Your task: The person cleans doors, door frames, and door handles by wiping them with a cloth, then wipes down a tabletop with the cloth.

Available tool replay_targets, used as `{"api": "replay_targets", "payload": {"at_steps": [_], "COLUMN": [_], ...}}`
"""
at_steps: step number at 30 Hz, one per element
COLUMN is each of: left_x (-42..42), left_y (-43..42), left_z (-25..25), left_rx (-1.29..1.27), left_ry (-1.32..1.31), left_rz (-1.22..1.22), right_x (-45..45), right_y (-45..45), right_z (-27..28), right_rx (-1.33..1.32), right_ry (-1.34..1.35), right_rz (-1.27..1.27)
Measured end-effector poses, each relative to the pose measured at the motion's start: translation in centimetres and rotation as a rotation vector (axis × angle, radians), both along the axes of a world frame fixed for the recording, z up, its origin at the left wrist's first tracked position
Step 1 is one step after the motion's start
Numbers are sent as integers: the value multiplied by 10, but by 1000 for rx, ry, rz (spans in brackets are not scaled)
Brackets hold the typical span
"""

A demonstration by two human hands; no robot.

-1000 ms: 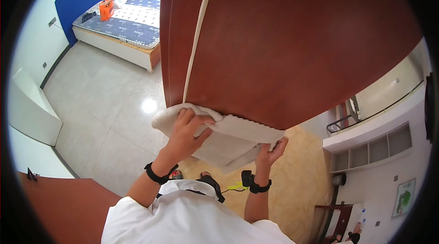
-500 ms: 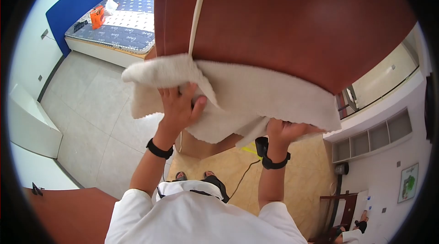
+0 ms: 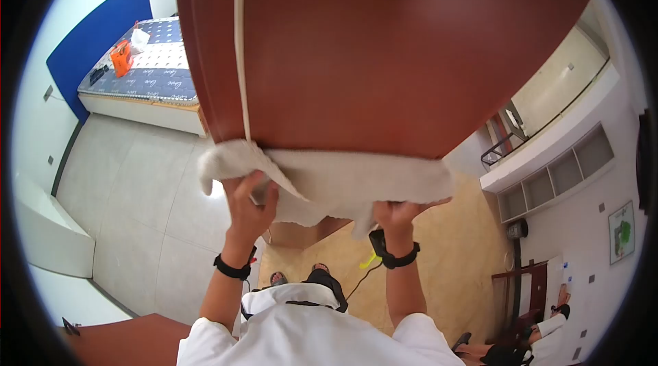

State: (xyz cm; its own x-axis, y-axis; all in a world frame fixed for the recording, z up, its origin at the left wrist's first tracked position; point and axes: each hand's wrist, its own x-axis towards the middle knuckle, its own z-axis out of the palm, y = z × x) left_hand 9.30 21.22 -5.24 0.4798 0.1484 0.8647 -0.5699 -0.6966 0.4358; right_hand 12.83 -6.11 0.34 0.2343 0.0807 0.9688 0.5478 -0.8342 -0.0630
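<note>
A cream, fleecy cloth [image 3: 356, 175] lies folded along the near edge of a large reddish-brown panel [image 3: 384, 51]. My left hand [image 3: 248, 205] grips the cloth near its left end, where a flap folds over; its fingertips are partly hidden in the folds. Toward the right end, my right hand [image 3: 397, 214] is closed on the cloth's lower edge, with most of its fingers under the fabric. A pale strip [image 3: 241, 51] runs up the panel's left part and meets the cloth near my left hand.
A bed [image 3: 147, 85] with a blue headboard [image 3: 96, 44] and an orange bag [image 3: 122, 59] stands at the left. Shelves [image 3: 565, 174] line the right wall. Another person [image 3: 548, 335] is at the lower right. A black cable [image 3: 363, 282] hangs near my right wrist.
Both hands and the cloth sit lower in view, and the cloth's right end has shifted left. The panel's near edge appears lower too. Both hands keep their hold on the cloth.
</note>
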Motion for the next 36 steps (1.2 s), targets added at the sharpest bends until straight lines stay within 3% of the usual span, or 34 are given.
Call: {"api": "replay_targets", "payload": {"at_steps": [3,5,6,8,11,13,16,19,21,23,27,33,36], "left_x": [1,4,7,8,3,-5,-9,-4,2,5,-3,-13,-26], "left_y": [-8,-16,-18,-22,-36,-40,-26,-4,8,17,20,11,0], "left_z": [65,70,62,17,-78,-112,-106,-61,-33,-18,-24,-94,-108], "left_rx": [-40,-144,-148,-101,-106,-143,-175,-188,-197,-206,-257,-342,-364], "left_ry": [-176,-427,-418,-208,163,300,373,383,371,367,393,584,645], "left_rz": [194,227,205,130,-32,-102,-152,-165,-155,-132,-109,-137,-155], "right_x": [3,-8,-9,-17,-33,-39,-41,-36,-32,-35,-31,-34,-29], "right_y": [3,12,14,17,18,18,14,11,2,3,13,8,-11], "right_z": [53,71,76,75,55,43,43,84,102,112,77,-68,-71], "right_rx": [25,110,156,253,252,165,49,-50,157,208,259,446,178], "right_ry": [-137,-111,-59,56,276,323,359,280,397,420,368,558,333], "right_rz": [7,23,76,178,148,139,120,88,452,522,358,384,339]}}
